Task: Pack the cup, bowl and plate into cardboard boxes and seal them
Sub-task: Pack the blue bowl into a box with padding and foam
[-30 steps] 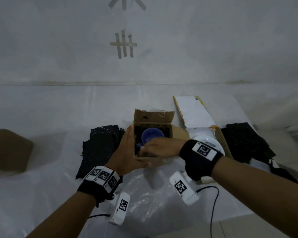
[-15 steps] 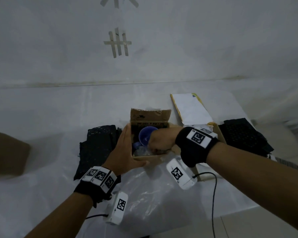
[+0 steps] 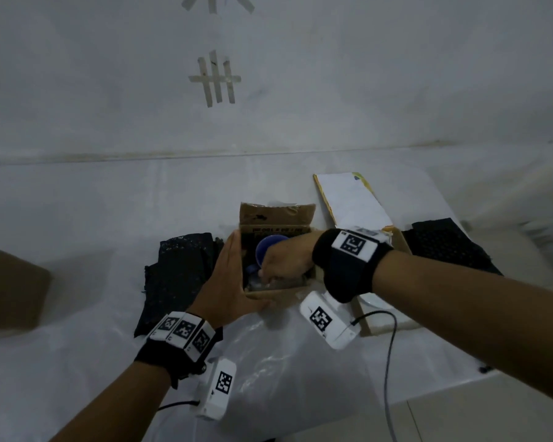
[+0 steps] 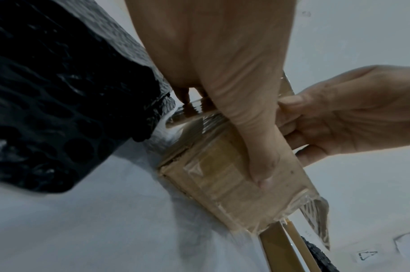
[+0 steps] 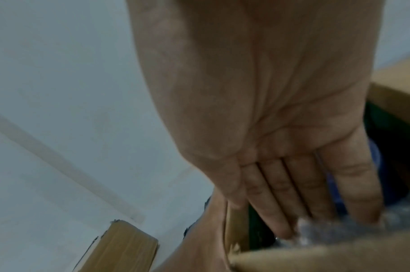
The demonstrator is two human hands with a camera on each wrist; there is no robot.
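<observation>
A small open cardboard box (image 3: 276, 213) stands mid-table with a blue cup (image 3: 265, 250) inside it. My left hand (image 3: 227, 282) braces the box: its fingers lie flat along the left wall and its thumb stretches across the front face (image 4: 227, 187). My right hand (image 3: 284, 260) reaches into the box from the right. Its straight fingers (image 5: 292, 184) press on clear bubble wrap (image 5: 334, 230) just inside the front wall. A sliver of the white plate (image 3: 374, 303) shows in the flat box behind my right wrist. No bowl is in view.
Black padded sheets lie to the left (image 3: 179, 275) and right (image 3: 444, 244) of the box. The flat box's white lid (image 3: 351, 199) stands open at the back. Clear plastic film (image 3: 284, 362) covers the table front. Brown cardboard (image 3: 10, 288) sits far left. The table edge (image 3: 460, 387) runs front right.
My right hand has gone from the box's front rim down into the box, onto the bubble wrap. The left hand has kept its place on the box.
</observation>
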